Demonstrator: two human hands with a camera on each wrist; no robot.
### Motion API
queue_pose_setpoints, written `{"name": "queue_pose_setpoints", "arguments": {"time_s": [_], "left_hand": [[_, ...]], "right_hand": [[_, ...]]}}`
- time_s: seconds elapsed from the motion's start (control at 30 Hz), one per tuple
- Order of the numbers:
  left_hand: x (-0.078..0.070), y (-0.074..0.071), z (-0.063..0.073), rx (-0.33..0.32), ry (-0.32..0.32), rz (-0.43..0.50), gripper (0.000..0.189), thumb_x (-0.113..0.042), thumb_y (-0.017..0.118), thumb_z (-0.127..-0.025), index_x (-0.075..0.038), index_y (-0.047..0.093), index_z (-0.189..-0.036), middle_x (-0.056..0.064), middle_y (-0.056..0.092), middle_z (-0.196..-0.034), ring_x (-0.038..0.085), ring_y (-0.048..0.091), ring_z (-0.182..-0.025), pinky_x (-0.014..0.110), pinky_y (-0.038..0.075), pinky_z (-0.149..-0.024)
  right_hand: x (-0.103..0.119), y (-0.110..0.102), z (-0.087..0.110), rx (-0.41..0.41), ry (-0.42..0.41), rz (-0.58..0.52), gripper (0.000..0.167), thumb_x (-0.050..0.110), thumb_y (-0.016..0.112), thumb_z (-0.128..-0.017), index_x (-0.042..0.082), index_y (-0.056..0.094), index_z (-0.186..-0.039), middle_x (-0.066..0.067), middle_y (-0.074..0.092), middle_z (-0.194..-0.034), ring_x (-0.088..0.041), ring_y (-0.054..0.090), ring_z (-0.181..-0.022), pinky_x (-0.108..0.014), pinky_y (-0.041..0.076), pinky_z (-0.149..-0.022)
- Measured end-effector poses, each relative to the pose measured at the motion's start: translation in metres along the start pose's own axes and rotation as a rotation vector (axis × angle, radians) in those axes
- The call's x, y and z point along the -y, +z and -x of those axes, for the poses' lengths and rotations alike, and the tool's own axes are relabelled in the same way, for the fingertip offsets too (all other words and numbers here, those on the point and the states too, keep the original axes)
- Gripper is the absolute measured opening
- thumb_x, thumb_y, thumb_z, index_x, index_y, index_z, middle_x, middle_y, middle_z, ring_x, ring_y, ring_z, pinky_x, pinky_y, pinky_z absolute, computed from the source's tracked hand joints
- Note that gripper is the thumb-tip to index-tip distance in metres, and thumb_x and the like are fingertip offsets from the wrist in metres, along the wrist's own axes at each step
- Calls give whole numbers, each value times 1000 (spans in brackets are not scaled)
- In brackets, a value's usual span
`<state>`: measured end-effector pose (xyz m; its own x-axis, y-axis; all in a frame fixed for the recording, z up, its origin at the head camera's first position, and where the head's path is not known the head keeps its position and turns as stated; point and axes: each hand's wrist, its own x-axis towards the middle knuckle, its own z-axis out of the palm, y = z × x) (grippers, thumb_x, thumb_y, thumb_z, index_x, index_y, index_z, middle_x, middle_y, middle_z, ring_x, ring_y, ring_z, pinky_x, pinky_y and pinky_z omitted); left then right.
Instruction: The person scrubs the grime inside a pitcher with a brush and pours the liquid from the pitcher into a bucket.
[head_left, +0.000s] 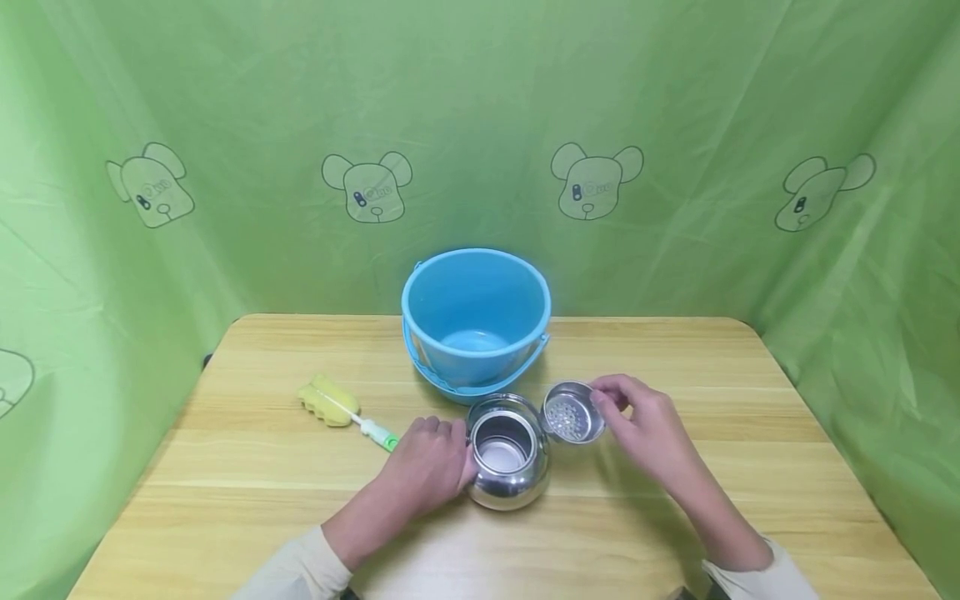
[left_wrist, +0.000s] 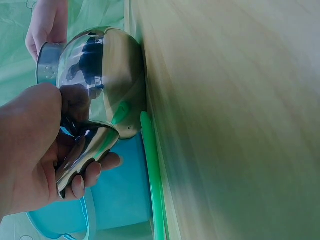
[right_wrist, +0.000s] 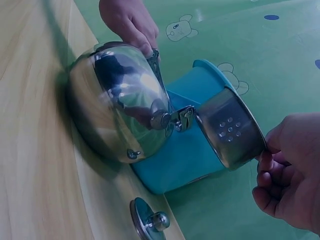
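Note:
A round stainless steel teapot [head_left: 506, 487] stands upright on the table with its mouth uncovered. My left hand [head_left: 431, 462] grips its spout [left_wrist: 92, 150] from the left side. My right hand [head_left: 637, 417] pinches the rim of a perforated steel strainer [head_left: 573, 414], held up just right of the teapot's mouth, nothing visible inside it. A bracket of the teapot's handle [right_wrist: 182, 119] shows in the right wrist view, close to the strainer. On the table below lies a metal lid with a round knob [right_wrist: 150, 220], hidden in the head view.
Behind the teapot stands a blue bucket [head_left: 476, 367] with its handle hanging down in front. A yellow sponge brush [head_left: 330, 402] lies left, the end of its green handle hidden by my left hand. Green cloth [head_left: 480, 100] surrounds the wooden table [head_left: 300, 483].

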<state>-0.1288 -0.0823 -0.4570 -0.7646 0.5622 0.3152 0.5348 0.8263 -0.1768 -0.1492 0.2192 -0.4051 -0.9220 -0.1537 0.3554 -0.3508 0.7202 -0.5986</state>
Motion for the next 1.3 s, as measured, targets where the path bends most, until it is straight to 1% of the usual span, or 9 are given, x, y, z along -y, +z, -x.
{"name": "queue_pose_setpoints", "arguments": {"time_s": [0.23,0.47,0.6,0.87,1.13,1.3], "left_hand": [[0,0,0,7,-5,8,33,-39,56,-99,-10,57,-85,0,50,-64,16,44,-60,28,43,-61],[-1,-1,1,25,-15,16,32,-39,57,-99,-10,57,-86,0,50,-65,16,44,-60,28,44,-62],[-1,-2,0,21,-16,16,32,-39,57,-99,-10,58,-87,0,51,-65,16,45,-61,28,44,-62],[-1,-1,0,21,-11,17,33,-41,56,-100,-10,59,-87,0,52,-66,16,46,-61,28,45,-62],[-1,-1,0,38,-9,17,34,-40,55,-101,-9,58,-88,0,52,-66,16,46,-61,28,45,-62],[-1,-2,0,37,-9,14,34,-41,56,-101,-9,58,-88,0,52,-65,16,46,-61,28,44,-62]], "right_hand": [[-6,-2,1,25,41,6,16,10,66,-100,3,73,-112,-4,71,-87,-6,57,-75,-21,50,-63],[-15,-2,2,32,49,23,17,10,64,-100,1,72,-113,-7,71,-87,-7,57,-73,-22,50,-58],[-22,-1,2,41,59,28,18,9,63,-100,0,71,-113,-8,72,-87,-9,58,-73,-22,50,-57],[-34,-2,3,79,121,31,20,10,62,-101,-1,70,-116,-12,75,-92,-15,62,-77,-22,52,-62],[-45,-1,3,113,154,32,22,11,59,-102,-3,69,-117,-16,75,-98,-20,66,-84,-22,54,-70],[-50,-1,3,132,170,38,23,11,59,-103,-4,68,-118,-18,75,-100,-24,69,-89,-22,55,-74]]}}
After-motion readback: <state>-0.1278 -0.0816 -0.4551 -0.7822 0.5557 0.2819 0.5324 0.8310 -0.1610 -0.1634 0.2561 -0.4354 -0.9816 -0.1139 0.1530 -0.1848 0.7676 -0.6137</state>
